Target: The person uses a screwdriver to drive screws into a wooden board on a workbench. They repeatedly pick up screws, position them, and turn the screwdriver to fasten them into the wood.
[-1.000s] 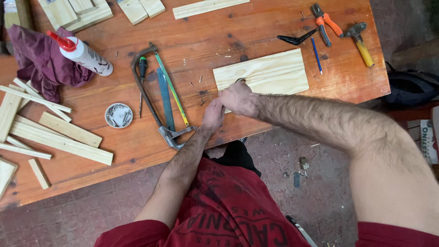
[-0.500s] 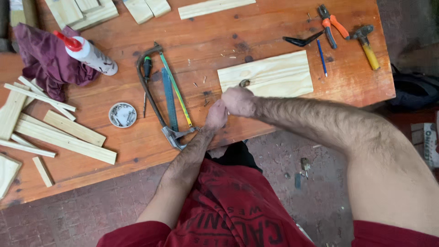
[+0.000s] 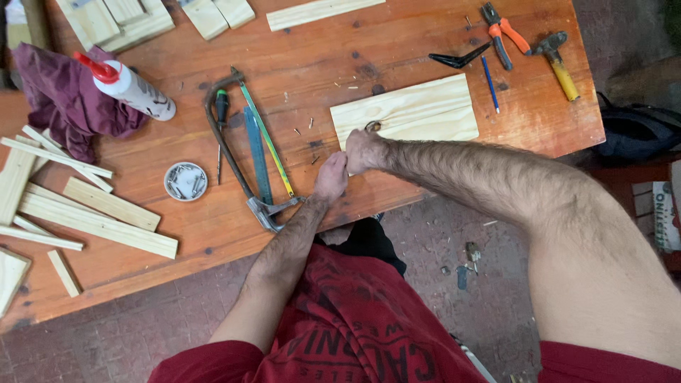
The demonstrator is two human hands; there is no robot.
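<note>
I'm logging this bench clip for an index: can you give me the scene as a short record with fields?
Setting: orange-brown wooden workbench, seen from above
Left hand: at the near left corner of the pale pine board, fingers curled; what it holds is hidden
Right hand: fist on the same corner, touching the left hand
Beside the hands: hacksaw, loose nails
Left side: glue bottle on purple cloth, tin of nails, wood strips
Far right: pliers, hammer, blue pencil

My left hand (image 3: pixel 331 177) and right hand (image 3: pixel 363 150) are bare, both forearms bare and hairy, no watch or glove. I wear a dark red short-sleeved shirt with black lettering across the chest, and what may be dark trousers below
</note>
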